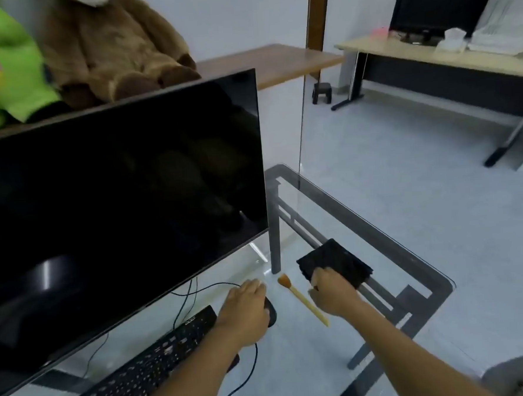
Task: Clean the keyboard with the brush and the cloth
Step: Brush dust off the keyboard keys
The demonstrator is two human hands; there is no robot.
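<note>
On the glass desk (410, 251), the left hand (245, 309) lies cupped over a black mouse (271, 315) beside the keyboard (142, 370), while the right hand (332, 293) grips the black cloth (334, 260), the brush (301, 299) lying between them.

On a glass table (378, 230) the left hand (245, 309) lies palm down over a black mouse (270, 315), just right of the black keyboard (136, 373). The right hand (333, 291) rests on the near edge of a folded black cloth (334, 262), fingers curled, perhaps gripping it. The brush (301, 299) lies between the hands, bristles pointing away, and a dark monitor (117, 206) stands behind the keyboard.
</note>
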